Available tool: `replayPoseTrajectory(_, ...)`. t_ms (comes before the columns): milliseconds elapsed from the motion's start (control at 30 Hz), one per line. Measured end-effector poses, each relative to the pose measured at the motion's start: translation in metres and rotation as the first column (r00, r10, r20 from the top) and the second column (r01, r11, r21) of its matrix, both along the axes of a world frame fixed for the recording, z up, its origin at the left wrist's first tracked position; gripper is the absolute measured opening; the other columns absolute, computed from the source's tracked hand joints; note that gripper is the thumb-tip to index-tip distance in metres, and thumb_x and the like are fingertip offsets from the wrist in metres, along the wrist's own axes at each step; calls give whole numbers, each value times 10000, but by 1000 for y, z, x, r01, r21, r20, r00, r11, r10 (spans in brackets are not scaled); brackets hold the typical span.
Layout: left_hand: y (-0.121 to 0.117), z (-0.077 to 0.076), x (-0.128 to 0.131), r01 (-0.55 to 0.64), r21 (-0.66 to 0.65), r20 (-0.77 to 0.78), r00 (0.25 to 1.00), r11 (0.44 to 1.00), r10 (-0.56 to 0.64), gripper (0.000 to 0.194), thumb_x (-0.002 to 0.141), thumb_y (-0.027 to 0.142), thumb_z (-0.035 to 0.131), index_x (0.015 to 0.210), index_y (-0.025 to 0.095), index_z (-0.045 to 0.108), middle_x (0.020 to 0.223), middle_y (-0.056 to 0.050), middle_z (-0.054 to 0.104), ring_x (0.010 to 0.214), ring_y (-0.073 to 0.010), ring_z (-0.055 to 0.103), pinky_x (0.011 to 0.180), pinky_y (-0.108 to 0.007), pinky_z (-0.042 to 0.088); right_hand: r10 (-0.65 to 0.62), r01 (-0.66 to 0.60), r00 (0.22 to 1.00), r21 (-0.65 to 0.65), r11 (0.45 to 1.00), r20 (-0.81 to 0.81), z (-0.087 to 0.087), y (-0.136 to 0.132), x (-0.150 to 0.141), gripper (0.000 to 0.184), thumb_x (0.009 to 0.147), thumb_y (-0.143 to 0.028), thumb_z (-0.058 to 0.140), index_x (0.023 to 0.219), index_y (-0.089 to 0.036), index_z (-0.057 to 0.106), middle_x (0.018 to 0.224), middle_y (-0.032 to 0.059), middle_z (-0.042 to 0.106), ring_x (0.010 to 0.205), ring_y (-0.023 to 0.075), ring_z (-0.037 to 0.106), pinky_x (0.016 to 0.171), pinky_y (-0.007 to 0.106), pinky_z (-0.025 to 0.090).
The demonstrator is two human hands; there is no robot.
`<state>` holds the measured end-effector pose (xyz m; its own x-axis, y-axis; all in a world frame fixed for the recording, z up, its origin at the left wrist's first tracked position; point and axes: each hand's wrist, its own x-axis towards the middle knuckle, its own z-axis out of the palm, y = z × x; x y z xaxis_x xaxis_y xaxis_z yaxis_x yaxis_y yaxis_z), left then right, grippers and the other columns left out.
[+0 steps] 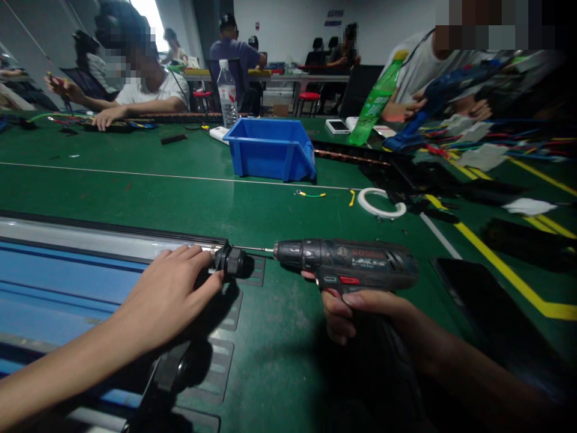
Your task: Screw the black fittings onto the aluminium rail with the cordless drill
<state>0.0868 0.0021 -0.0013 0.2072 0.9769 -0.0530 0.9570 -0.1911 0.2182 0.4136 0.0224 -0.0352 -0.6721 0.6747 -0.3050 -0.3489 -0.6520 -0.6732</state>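
My right hand (365, 313) grips a dark cordless drill (360, 261) by its handle, a finger at the red trigger. The drill lies level and points left. Its long thin bit (255, 249) reaches the end of a long bar (90, 236) with a clear, shiny cover. My left hand (175, 282) is closed over that end, fingertips on top and thumb beside a black cable gland (234, 262). The bit's tip is hidden behind the gland. Blue ribbed panels (58, 294) lie below the bar, and slotted black tabs (211, 370) stick out on the right.
A blue bin (273, 150) stands ahead on the green table (180, 195). Beyond it are a clear bottle (226, 96) and a green bottle (376, 102). A white tape ring (381, 204) and a dark phone-like slab (487, 313) lie right. People work across the table.
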Motion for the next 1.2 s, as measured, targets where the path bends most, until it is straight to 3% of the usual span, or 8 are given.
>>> replayPoseTrajectory(1200,1,3,2,-2,-8,18,1000,1000,2,350,1012,462,392,850,218,584,924,-78,640,934,-296,580,786,-424,408,-7,6,999,-31,999,-37,1,0,0,498,849,-234,757,1326,-163,632,777,1,566,660,151,546,679,333,500)
